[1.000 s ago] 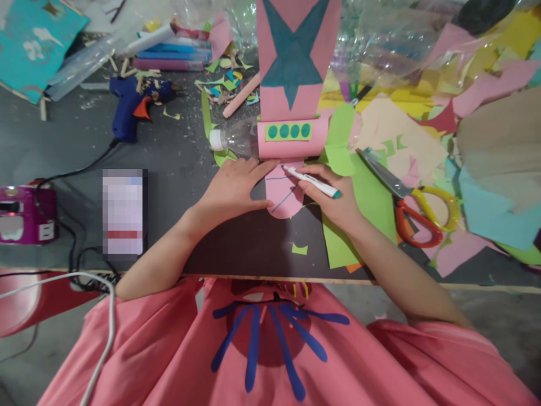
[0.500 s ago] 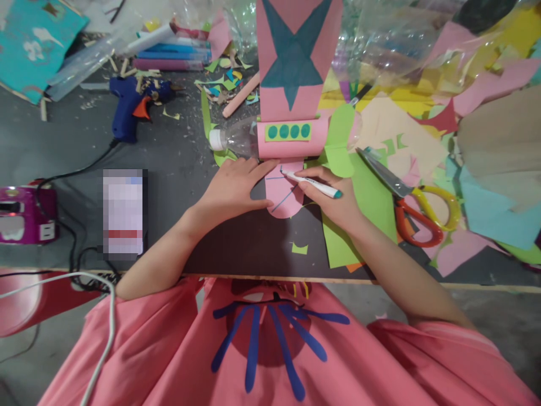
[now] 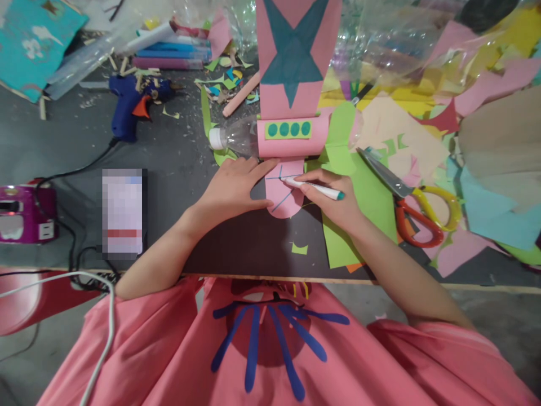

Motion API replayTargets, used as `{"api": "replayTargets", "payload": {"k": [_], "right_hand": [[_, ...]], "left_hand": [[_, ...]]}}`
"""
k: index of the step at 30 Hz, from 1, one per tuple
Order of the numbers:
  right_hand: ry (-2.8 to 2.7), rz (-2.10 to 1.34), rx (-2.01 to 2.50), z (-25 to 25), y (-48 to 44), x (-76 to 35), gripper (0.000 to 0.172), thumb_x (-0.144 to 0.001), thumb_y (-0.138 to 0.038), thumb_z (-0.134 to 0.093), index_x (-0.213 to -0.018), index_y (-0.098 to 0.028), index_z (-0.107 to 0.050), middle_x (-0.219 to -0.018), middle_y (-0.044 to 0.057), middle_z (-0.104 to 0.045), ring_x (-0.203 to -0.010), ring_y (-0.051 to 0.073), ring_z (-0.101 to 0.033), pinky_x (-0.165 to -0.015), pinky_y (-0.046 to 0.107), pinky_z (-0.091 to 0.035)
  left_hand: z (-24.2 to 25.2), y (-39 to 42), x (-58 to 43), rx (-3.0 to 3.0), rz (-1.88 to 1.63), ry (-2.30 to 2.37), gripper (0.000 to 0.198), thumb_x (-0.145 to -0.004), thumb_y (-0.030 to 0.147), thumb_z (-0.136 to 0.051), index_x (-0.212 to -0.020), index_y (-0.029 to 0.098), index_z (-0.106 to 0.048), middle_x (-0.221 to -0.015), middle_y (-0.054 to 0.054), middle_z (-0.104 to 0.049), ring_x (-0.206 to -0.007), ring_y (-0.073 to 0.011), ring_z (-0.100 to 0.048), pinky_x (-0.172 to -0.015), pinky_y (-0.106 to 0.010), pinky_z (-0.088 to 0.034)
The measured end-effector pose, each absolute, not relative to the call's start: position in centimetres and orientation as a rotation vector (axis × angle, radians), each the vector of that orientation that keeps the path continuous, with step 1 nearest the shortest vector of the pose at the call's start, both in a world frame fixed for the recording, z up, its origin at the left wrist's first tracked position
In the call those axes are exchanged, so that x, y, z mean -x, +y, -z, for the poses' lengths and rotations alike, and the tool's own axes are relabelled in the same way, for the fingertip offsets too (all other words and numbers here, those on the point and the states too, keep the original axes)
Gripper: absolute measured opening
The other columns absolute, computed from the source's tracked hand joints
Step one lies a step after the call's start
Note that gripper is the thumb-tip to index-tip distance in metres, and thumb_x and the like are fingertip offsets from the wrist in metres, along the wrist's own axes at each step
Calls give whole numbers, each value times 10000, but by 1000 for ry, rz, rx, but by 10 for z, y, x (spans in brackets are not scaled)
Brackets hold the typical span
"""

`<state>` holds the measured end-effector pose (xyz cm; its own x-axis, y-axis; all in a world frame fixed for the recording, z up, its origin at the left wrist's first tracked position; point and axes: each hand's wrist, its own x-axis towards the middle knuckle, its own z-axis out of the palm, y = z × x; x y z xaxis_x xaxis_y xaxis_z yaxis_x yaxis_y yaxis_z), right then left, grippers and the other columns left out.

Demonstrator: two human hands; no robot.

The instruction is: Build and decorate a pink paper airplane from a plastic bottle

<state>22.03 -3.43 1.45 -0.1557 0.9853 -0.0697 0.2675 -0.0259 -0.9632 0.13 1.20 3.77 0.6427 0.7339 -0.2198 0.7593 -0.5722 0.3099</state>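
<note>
My right hand [image 3: 333, 197] is closed around a white marker [image 3: 323, 190] with a teal end. The marker's tip touches the rounded pink paper wing [image 3: 276, 206], which bears several thin teal lines. My left hand [image 3: 234, 186] lies flat with thumb and forefinger apart, pressing on the wing's left side. Directly above is a clear plastic bottle [image 3: 243, 138] lying on its side, its white cap to the left. Pink paper wraps the bottle, with a green strip [image 3: 288, 129] of teal dots on it. Beyond it extends a pink panel [image 3: 270, 101] with a big teal star.
Scissors [image 3: 406, 197] with red and yellow handles lie right of my hand, over green paper [image 3: 359, 225] and scraps. Leftward are a blue glue gun [image 3: 127, 107] with its cord, a phone [image 3: 122, 214] and a purple box [image 3: 27, 214]. Several markers [image 3: 173, 53] lie at the back.
The marker tip has moved slightly down on the pink wing, and a short upright teal line is longer there. My left hand stays in place.
</note>
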Motion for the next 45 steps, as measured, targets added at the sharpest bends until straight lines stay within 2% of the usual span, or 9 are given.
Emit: {"api": "replayTargets", "payload": {"k": [18, 30, 38, 45], "right_hand": [[-1643, -1201, 1261, -16, -34, -222, 150, -828, -322, -646, -852, -195, -724, -804, 19, -734, -669, 128, -641, -603, 245, -467], [-1777, -1227, 1238, -18, -36, -223, 229, -836, -388, -619, -812, -187, -727, -732, 25, -719, -616, 124, -613, -550, 232, -439], [-1815, -1276, 1189, -19, -36, -223, 239, -828, -401, -629, -808, -188, -734, -725, 29, -726, -607, 123, -620, -545, 229, -439], [-1876, -1329, 1096, -19, -36, -223, 222, -833, -383, -622, -819, -190, -729, -786, 43, -753, -700, 153, -674, -610, 246, -485]], "left_hand": [[-36, 11, 1, -2510, 76, 1178, 711, -802, 536, -603, -1401, 208, -406, -1104, -96, -609, -1001, -281, -558, -849, -365, -377], [-37, 11, 0, -2518, 79, 1175, 712, -813, 569, -568, -1405, 207, -407, -1103, -100, -607, -993, -280, -555, -840, -360, -375], [-40, 11, -1, -2505, 84, 1179, 634, -853, 477, -534, -1403, 182, -420, -1117, -111, -606, -1015, -290, -555, -859, -374, -384], [-40, 11, -1, -2506, 90, 1178, 622, -859, 479, -509, -1400, 185, -420, -1093, -107, -608, -1005, -276, -549, -856, -362, -380]]}}
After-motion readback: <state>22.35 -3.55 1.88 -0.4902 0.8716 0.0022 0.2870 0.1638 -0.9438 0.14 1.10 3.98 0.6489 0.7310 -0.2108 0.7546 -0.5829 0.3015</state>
